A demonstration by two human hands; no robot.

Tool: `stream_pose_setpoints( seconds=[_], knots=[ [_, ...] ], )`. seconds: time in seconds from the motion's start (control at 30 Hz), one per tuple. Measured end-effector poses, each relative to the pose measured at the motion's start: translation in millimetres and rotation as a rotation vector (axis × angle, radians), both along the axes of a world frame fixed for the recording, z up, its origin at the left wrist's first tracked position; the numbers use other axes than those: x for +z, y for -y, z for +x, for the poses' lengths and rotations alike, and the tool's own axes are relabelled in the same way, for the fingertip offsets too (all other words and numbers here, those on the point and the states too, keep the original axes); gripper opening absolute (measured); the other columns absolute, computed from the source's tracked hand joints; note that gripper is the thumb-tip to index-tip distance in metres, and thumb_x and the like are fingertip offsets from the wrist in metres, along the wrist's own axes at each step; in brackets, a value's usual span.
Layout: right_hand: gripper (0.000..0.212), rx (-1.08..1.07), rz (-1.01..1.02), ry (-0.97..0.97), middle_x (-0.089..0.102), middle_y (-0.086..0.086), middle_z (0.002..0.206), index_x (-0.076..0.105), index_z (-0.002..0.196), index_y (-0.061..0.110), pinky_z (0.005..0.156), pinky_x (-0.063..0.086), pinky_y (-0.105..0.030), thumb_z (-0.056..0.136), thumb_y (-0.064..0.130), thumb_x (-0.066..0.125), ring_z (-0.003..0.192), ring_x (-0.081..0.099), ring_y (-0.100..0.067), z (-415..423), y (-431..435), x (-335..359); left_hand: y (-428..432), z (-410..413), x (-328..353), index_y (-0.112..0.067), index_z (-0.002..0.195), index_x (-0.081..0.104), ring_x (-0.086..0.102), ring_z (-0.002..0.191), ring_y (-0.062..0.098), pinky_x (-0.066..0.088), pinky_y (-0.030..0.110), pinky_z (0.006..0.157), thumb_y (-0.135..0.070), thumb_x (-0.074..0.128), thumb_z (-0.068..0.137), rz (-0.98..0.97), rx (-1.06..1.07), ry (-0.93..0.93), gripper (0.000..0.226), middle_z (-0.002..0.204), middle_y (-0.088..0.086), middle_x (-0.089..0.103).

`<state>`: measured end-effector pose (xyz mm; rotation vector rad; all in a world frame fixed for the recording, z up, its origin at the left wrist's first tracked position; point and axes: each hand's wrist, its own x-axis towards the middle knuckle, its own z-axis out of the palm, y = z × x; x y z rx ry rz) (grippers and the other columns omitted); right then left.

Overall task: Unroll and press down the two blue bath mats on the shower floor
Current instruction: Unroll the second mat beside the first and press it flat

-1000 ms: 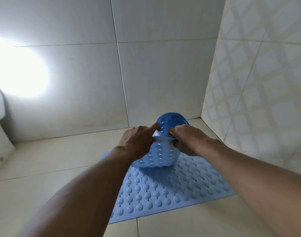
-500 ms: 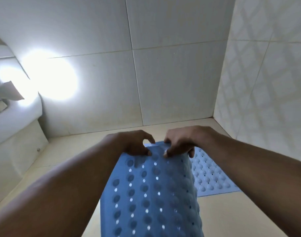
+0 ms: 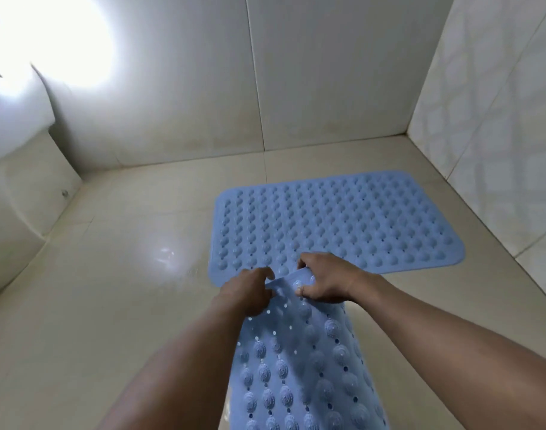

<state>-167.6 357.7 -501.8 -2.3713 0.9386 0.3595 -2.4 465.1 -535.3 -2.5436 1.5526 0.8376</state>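
Observation:
One blue bath mat with rows of bumps lies flat on the beige tiled floor, toward the far right corner. A second blue mat hangs unrolled in the air, running from my hands down to the bottom edge of the view. My left hand pinches its upper left edge. My right hand grips its upper right edge, fingers curled over the top. The held mat's top edge overlaps the near edge of the flat mat in view.
The shower floor is glossy beige tile with a wet reflection to the left. Grey tiled walls close the back and right. A white fixture stands at the left, beside a bright glare.
The rolled mat has been lifted off the flat mat and has unrolled to hang from both hands. The view has pulled back, so the whole flat mat shows.

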Motion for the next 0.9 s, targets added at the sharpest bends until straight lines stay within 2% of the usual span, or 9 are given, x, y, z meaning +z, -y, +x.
stream_pose_setpoints(
  seconds=[0.1,0.2,0.27,0.37,0.43,0.6,0.73,0.8,0.9],
  knots=[
    [0.051,-0.041,0.01,-0.117,0.055,-0.001,0.133,0.052,0.129,0.022,0.104,0.041,-0.043,0.085,0.046,0.063,0.117,0.054,-0.024,-12.8,1.8,-23.7,-15.3,-12.5,-30.1,-0.034,0.131,0.053,0.058,0.124,0.028,0.04,0.04,0.098,-0.043,0.055,0.097,-0.073,0.024,0.079,0.035,0.134,0.003,0.06],
    [0.069,-0.168,0.006,-0.185,0.045,-0.001,0.144,0.045,0.141,0.025,0.107,0.04,-0.045,0.081,0.053,0.066,0.131,0.045,-0.026,-32.6,6.7,-43.9,-26.9,-25.2,-54.0,-0.029,0.137,0.046,0.052,0.125,0.029,0.034,0.043,0.102,-0.038,0.051,0.099,-0.133,0.019,0.133,0.04,0.133,0.004,0.052],
    [0.085,-0.288,0.055,-0.164,0.039,-0.003,0.149,0.04,0.146,0.026,0.109,0.041,-0.046,0.075,0.065,0.067,0.135,0.044,-0.028,-42.6,6.4,-56.1,-33.8,-32.7,-67.5,-0.028,0.146,0.037,0.043,0.132,0.029,0.031,0.042,0.108,-0.036,0.049,0.099,-0.155,0.005,0.134,0.049,0.142,0.005,0.043],
    [0.104,-0.473,0.116,-0.136,0.029,-0.013,0.155,0.022,0.155,0.022,0.109,0.042,-0.043,0.076,0.068,0.071,0.137,0.044,-0.035,-47.9,0.4,-72.2,-42.7,-46.1,-81.4,-0.028,0.154,0.024,0.02,0.148,0.031,0.025,0.044,0.116,-0.035,0.046,0.101,-0.16,-0.021,0.067,0.058,0.159,0.008,0.021],
    [0.11,-0.588,0.164,-0.115,0.035,-0.017,0.153,0.016,0.156,0.02,0.107,0.044,-0.042,0.075,0.069,0.073,0.135,0.047,-0.037,-48.1,-5.3,-80.3,-46.3,-55.5,-88.8,-0.029,0.154,0.02,0.013,0.151,0.034,0.022,0.049,0.118,-0.032,0.043,0.101,-0.129,-0.034,0.031,0.058,0.16,0.008,0.016],
    [0.12,-0.782,0.161,-0.065,0.046,-0.017,0.148,0.025,0.148,0.011,0.101,0.045,-0.043,0.062,0.072,0.081,0.133,0.049,-0.037,-49.9,-8.5,-84.4,-54.5,-66.0,-98.8,-0.031,0.16,0.002,-0.013,0.156,0.032,0.007,0.067,0.119,-0.036,0.027,0.105,0.009,0.038,-0.025,0.06,0.169,0.003,-0.009],
    [0.109,-0.766,-0.091,-0.05,0.05,-0.016,0.14,0.041,0.135,0.009,0.095,0.046,-0.046,0.058,0.075,0.081,0.127,0.052,-0.038,-43.0,-14.6,-80.8,-77.3,-80.9,-100.7,-0.033,0.16,-0.005,-0.019,0.155,0.031,0.001,0.071,0.116,-0.051,0.021,0.105,0.002,0.005,0.068,0.064,0.169,0.002,-0.021],
    [0.106,-0.722,-0.211,-0.064,0.048,-0.018,0.139,0.044,0.132,0.008,0.096,0.045,-0.048,0.059,0.077,0.078,0.128,0.047,-0.039,-35.9,-16.3,-79.4,-89.5,-92.3,-104.3,-0.038,0.159,-0.006,-0.024,0.154,0.03,-0.002,0.073,0.114,-0.06,0.018,0.102,0.021,0.009,0.046,0.066,0.168,-0.001,-0.024],
    [0.12,-0.74,-0.067,-0.066,0.034,-0.018,0.146,0.034,0.143,0.011,0.103,0.041,-0.052,0.056,0.082,0.075,0.135,0.038,-0.04,-32.3,-10.5,-73.0,-97.4,-96.7,-111.0,-0.043,0.158,-0.01,-0.03,0.151,0.029,-0.004,0.075,0.115,-0.068,0.015,0.099,0.053,0.054,0.023,0.069,0.166,-0.006,-0.029]
  ],
)
